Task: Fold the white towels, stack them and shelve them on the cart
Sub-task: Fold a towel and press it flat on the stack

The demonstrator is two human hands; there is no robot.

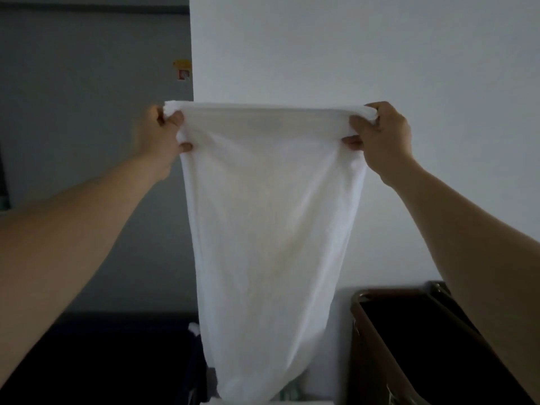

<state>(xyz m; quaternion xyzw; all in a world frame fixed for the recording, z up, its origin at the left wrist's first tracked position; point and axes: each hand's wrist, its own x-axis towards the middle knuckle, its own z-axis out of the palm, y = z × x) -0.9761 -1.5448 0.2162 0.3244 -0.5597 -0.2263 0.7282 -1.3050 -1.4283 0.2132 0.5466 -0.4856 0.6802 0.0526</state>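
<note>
A white towel (268, 217) hangs stretched out in the air in front of me, its top edge level and its lower end narrowing down to the bottom of the view. My left hand (159, 138) grips the top left corner, fingers curled round the bunched cloth. At the top right corner my right hand (380, 135) grips the towel the same way. Both arms reach forward and up. The towel hides what lies directly behind it.
A brown-rimmed bin or cart compartment (377, 331) with a dark inside stands at the lower right. A dark surface (102, 361) fills the lower left. A white wall (350, 54) is ahead, with a grey wall (87, 83) to the left bearing a small yellow and red sticker (183, 70).
</note>
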